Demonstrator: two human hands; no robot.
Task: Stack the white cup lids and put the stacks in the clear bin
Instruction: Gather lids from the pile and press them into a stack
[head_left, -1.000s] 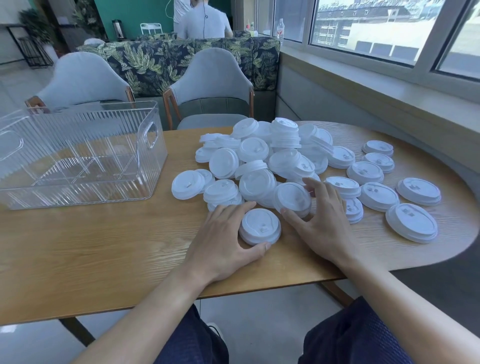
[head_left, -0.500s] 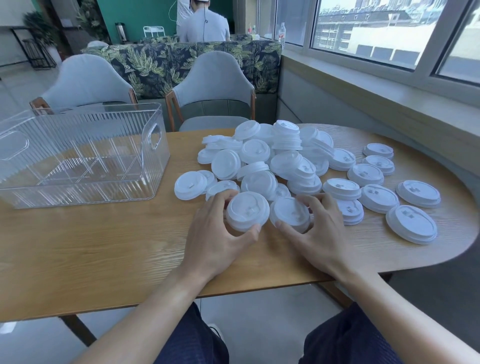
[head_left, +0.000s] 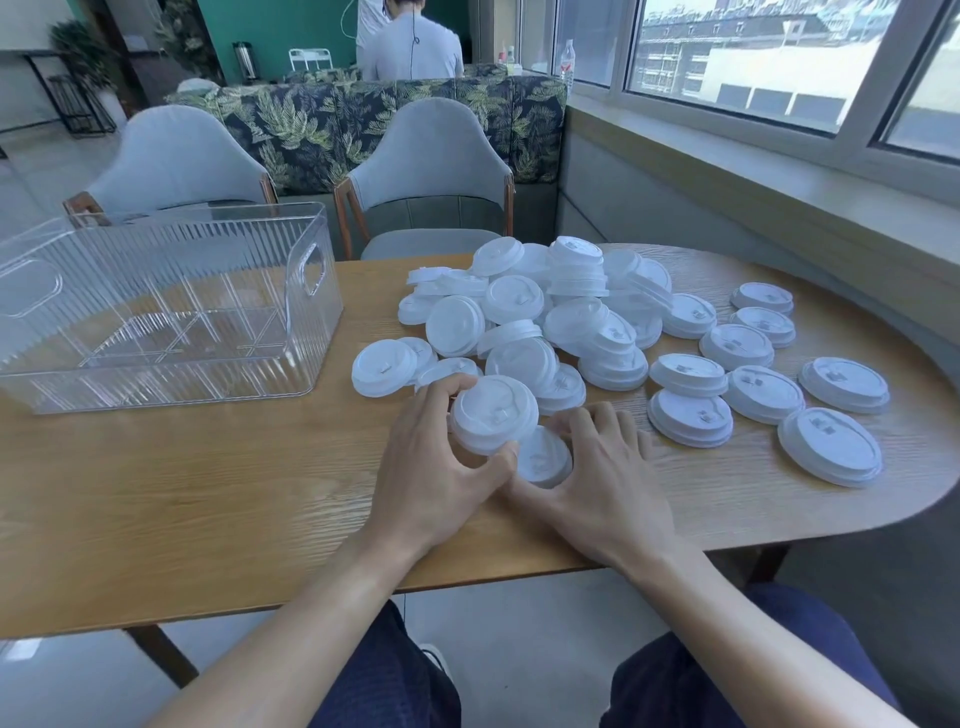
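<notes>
Left hand, fingers curled round a short stack of lids, has carried it over the lid pinched in the right hand on the counter; the clear bin awaits, stacking barely begun.

A café or lounge: a leaf-print upholstered booth sofa backs grey padded wooden-legged chairs at a wooden bench (wide windows alongside, teal wall behind).

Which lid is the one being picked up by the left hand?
The white lid nearest the table's front edge, gripped between the left hand's thumb and fingers. It is tilted, overlapping the lid under the right hand; the others lie untouched.
</notes>
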